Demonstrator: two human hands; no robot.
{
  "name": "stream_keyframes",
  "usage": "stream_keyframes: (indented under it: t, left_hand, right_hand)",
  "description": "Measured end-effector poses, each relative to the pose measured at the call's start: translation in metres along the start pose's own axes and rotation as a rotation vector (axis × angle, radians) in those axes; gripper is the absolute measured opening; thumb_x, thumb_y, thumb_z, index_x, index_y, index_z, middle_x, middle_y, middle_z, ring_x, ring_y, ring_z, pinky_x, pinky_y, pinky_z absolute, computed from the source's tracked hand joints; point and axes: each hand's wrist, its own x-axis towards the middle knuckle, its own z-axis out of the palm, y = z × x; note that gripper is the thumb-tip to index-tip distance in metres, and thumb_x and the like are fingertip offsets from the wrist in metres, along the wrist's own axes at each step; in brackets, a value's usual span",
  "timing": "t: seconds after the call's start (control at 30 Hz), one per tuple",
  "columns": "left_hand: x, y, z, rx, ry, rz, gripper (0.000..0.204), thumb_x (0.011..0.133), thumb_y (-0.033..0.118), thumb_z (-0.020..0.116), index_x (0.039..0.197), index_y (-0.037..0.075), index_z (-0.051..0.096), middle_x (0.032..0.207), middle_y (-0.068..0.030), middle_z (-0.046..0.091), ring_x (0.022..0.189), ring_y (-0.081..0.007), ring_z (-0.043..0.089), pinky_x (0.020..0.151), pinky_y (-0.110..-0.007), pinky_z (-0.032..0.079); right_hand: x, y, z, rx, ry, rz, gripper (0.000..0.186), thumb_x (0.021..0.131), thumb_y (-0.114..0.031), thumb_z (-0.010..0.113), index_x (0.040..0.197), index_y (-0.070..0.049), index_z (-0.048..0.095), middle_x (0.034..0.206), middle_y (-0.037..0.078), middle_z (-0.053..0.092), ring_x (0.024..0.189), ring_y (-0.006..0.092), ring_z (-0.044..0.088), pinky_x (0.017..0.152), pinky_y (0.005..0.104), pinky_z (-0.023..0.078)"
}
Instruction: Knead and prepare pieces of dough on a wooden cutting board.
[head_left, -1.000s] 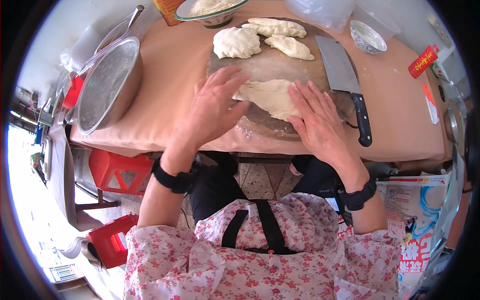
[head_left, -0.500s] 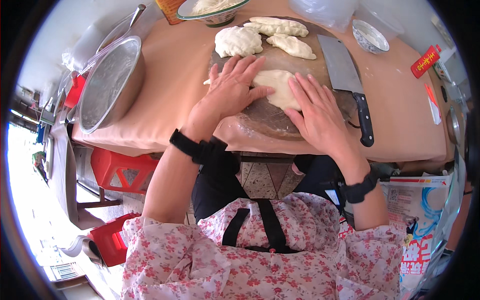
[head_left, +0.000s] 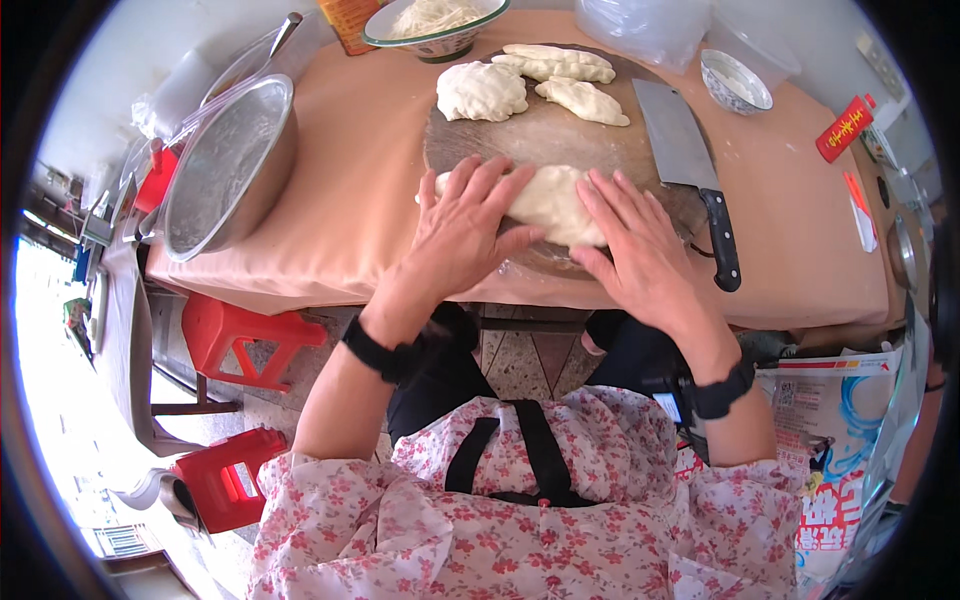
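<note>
My left hand point(head_left: 465, 230) lies with fingers outstretched over the left part of a pale dough piece point(head_left: 555, 200) on the round wooden board point(head_left: 470, 145). My right hand point(head_left: 640, 255) rests fingertips on that piece's right side, also with fingers stretched out. Behind it sit a rough dough lump point(head_left: 481, 92) and two long folded dough pieces point(head_left: 555, 62) point(head_left: 585, 100). A cleaver point(head_left: 672, 130) with a black handle lies along the board's right side, just beyond my right fingers.
A steel basin point(head_left: 182, 215) stands left on the cloth-covered table point(head_left: 330, 160). At the back are a green-rimmed bowl point(head_left: 435, 45) and plastic bags point(head_left: 640, 25); right, a small patterned bowl point(head_left: 736, 82) and red carton point(head_left: 845, 128). Red stools point(head_left: 215, 340) stand below.
The dough piece has become narrower and longer across the board. My left hand reached onto it, then shifted slightly toward me; my right hand has stayed on its right part.
</note>
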Motion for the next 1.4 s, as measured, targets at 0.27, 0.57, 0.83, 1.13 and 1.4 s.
stream_keyframes:
  t: [0.27, 0.57, 0.83, 1.13, 1.4]
  left_hand:
    - [0.0, -0.001, -0.004, -0.024, -0.02, -0.006, 0.057, 0.095, 0.048, 0.052, 0.143, 0.018, 0.044, 0.144, -0.0092, 0.044, 0.136, -0.0332, 0.035, 0.111, -0.057, 0.022]
    - [0.047, -0.024, 0.004, 0.016, -0.025, -0.059, 0.053, 0.097, 0.049, 0.048, 0.142, 0.021, 0.045, 0.144, -0.007, 0.045, 0.135, -0.0308, 0.038, 0.11, -0.058, 0.023]
    - [0.051, -0.029, 0.008, 0.006, -0.018, -0.066, 0.057, 0.098, 0.049, 0.047, 0.147, 0.021, 0.039, 0.148, -0.0083, 0.041, 0.139, -0.03, 0.034, 0.111, -0.054, 0.023]
    - [0.02, -0.02, -0.004, -0.075, -0.077, -0.012, 0.056, 0.098, 0.04, 0.05, 0.148, 0.017, 0.039, 0.146, -0.0107, 0.044, 0.139, -0.0333, 0.034, 0.112, -0.051, 0.025]
    - [-0.02, -0.007, 0.002, -0.149, 0.077, 0.049, 0.061, 0.088, 0.035, 0.066, 0.142, 0.016, 0.045, 0.14, -0.0079, 0.05, 0.133, -0.0328, 0.04, 0.105, -0.05, 0.033]
  right_hand:
    - [0.0, 0.0, -0.002, 0.002, -0.025, -0.035, 0.065, 0.094, -0.041, 0.057, 0.143, -0.002, 0.04, 0.148, 0.019, 0.04, 0.138, 0.0389, 0.035, 0.112, 0.0502, 0.031]
    - [0.046, 0.028, 0.012, -0.084, -0.044, -0.014, 0.067, 0.096, -0.045, 0.052, 0.145, 0.0, 0.038, 0.149, 0.021, 0.039, 0.138, 0.0384, 0.036, 0.113, 0.0475, 0.03]
    - [0.063, 0.042, 0.023, -0.073, 0.01, -0.013, 0.066, 0.095, -0.045, 0.054, 0.144, -0.003, 0.041, 0.148, 0.02, 0.04, 0.137, 0.0358, 0.037, 0.113, 0.0464, 0.029]
    - [0.032, 0.028, 0.016, -0.072, 0.035, -0.064, 0.071, 0.093, -0.048, 0.056, 0.143, 0.0, 0.041, 0.144, 0.021, 0.043, 0.134, 0.0378, 0.038, 0.11, 0.0483, 0.031]
    - [-0.005, -0.006, 0.004, -0.03, 0.049, -0.087, 0.074, 0.083, -0.034, 0.071, 0.142, -0.002, 0.041, 0.143, 0.019, 0.044, 0.13, 0.0385, 0.042, 0.109, 0.0485, 0.034]
